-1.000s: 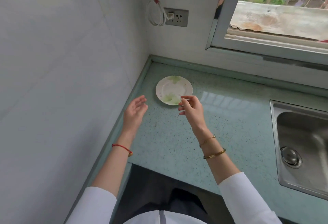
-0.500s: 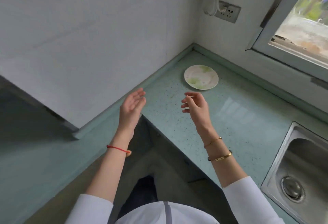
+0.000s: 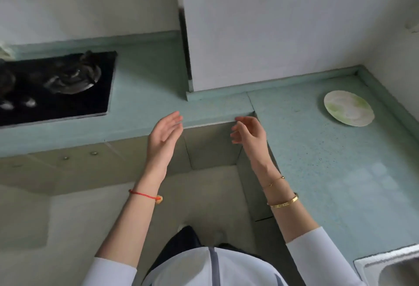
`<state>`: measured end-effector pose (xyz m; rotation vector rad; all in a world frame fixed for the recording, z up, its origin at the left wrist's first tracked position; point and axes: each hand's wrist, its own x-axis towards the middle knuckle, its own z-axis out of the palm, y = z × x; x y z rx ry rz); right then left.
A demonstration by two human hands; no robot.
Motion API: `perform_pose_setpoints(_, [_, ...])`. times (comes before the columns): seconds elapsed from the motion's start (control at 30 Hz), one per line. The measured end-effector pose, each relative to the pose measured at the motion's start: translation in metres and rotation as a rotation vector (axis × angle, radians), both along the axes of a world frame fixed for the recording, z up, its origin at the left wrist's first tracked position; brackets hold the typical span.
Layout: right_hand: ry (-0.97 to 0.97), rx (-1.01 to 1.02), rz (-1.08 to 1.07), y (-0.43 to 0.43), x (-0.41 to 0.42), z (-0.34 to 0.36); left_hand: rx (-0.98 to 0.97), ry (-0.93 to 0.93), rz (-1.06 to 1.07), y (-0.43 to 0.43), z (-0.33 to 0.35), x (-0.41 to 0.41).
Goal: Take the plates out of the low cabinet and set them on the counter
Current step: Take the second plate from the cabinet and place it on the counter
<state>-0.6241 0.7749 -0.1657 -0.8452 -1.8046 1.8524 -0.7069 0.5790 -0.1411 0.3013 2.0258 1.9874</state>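
Note:
A white plate with green leaf print (image 3: 348,110) lies flat on the pale green counter (image 3: 317,161), far right near the wall corner. My left hand (image 3: 164,137) hangs in the air over the counter's inner corner, fingers straight, holding nothing. My right hand (image 3: 249,132) hovers beside it with loosely curled fingers, also holding nothing, well left of the plate. Beige cabinet fronts (image 3: 210,147) run under the counter edge; they look closed, and no plates show inside.
A black gas hob (image 3: 56,86) with a burner sits in the counter at left. A white tiled column (image 3: 260,36) stands behind the corner. A steel sink's edge (image 3: 390,267) shows at the bottom right. Grey floor lies below.
My view has swung left, so the plate slid to the far right and the hob came into sight. Both hands drew back from the plate toward the counter's inner corner, still holding nothing.

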Motion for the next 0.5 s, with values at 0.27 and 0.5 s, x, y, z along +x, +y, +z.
perform_pose_setpoints(0.27, [-0.004,0.006,0.429,-0.155,-0.045,0.007,0.025,0.046,0.37,-0.175,-0.001,0.046])
perform_pose_setpoints(0.5, [-0.007,0.006,0.707,-0.322,-0.047,0.008,-0.017,0.04,0.7,-0.337,-0.001,0.109])
